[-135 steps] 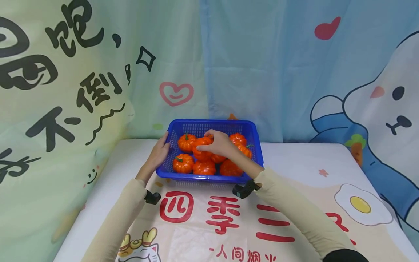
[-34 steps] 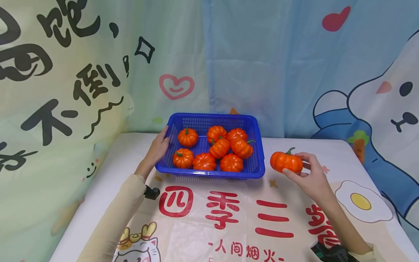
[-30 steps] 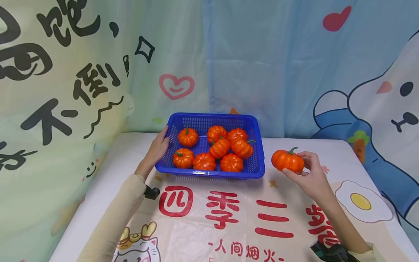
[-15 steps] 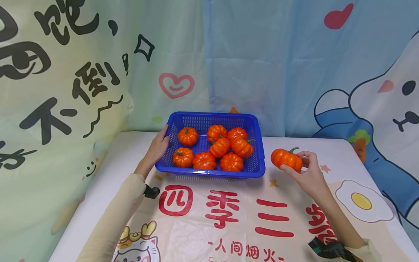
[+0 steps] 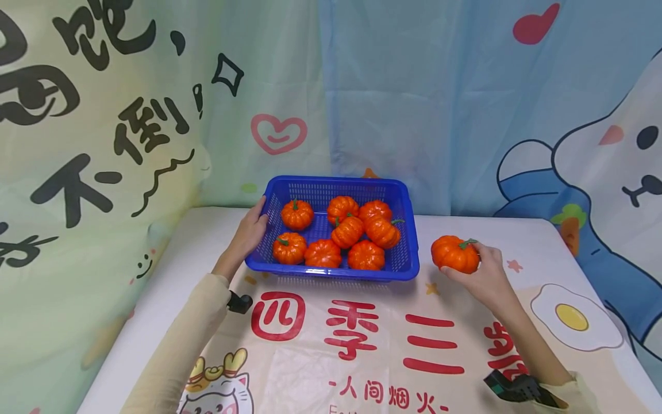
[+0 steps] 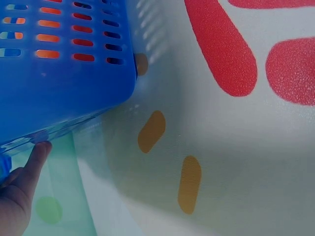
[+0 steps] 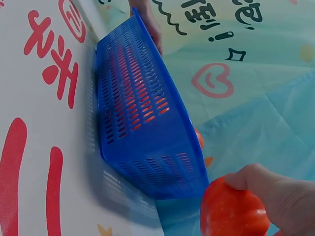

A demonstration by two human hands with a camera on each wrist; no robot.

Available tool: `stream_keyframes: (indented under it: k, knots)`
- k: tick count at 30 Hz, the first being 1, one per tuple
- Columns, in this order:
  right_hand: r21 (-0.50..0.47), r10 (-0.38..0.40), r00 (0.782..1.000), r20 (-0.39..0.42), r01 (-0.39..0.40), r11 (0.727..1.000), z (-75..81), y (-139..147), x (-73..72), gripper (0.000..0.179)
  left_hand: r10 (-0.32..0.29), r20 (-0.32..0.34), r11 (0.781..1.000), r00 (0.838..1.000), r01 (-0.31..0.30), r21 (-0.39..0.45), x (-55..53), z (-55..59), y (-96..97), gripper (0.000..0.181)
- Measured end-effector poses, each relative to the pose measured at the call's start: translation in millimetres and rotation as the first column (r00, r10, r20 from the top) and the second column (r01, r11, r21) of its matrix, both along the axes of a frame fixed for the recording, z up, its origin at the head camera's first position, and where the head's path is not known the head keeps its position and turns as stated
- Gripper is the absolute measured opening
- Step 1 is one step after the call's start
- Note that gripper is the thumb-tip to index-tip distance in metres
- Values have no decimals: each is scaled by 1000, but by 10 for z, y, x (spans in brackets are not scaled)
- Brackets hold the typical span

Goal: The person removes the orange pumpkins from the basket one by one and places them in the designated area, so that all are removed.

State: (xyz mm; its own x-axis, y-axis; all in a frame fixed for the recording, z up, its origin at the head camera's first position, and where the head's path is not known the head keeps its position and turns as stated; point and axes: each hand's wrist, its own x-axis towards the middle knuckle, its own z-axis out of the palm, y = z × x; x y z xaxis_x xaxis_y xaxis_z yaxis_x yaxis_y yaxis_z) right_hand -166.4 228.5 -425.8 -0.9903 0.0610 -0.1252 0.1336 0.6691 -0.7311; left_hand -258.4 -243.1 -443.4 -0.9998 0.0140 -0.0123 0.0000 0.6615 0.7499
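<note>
Several small orange pumpkins (image 5: 323, 253) with green stems lie in a blue plastic basket (image 5: 331, 273) with slotted walls. My left hand (image 5: 250, 233) holds the basket by its left rim; in the left wrist view a finger (image 6: 35, 162) lies along the basket's outer wall. To the right of the basket, my right hand (image 5: 483, 276) grips one pumpkin (image 5: 451, 255) above the table, thumb and fingers at its right side, its stem pointing right. The right wrist view shows the thumb (image 7: 253, 179) pressed on this pumpkin, close by the basket's corner.
The table (image 5: 357, 374) has a printed cloth with red characters, a cat and a fried egg (image 5: 571, 316). Right behind the basket hangs a printed curtain (image 5: 385, 115). Each wrist wears a black camera mount (image 5: 517, 386).
My right hand was inside the basket over the pumpkins 4.5 seconds ago; it has since carried one out to the right. Lately that pumpkin has turned slightly in its grip. The left hand stays put.
</note>
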Motion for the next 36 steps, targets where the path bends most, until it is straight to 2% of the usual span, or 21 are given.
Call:
stream_keyframes:
  k: [9, 18, 22, 25, 28, 36]
  knots:
    - [20, -9, 1000, 9, 9, 1000, -80, 22, -39, 105, 4, -9, 1000, 1000, -5, -9, -5, -4, -5, 57]
    - [-51, -9, 1000, -5, 8, 999, -152, 22, -60, 100, 8, -8, 1000, 1000, -8, -19, -16, 17, -21, 57]
    - [-63, -22, 1000, 5, 22, 998, -213, 28, -118, 100, 5, -10, 1000, 1000, -5, -18, -24, 23, -11, 57]
    - [-67, -38, 999, 4, 38, 997, -288, 37, -221, 101, 5, -12, 1000, 1000, -5, -14, -27, 24, 0, 57]
    - [-61, -55, 998, -4, 55, 997, -378, 30, -383, 100, 5, -9, 1000, 1000, -5, -15, -26, 24, 6, 57]
    - [-25, -97, 994, -40, 96, 995, -568, -45, -977, 93, 4, -9, 1000, 1000, -4, -14, -12, 11, 12, 57]
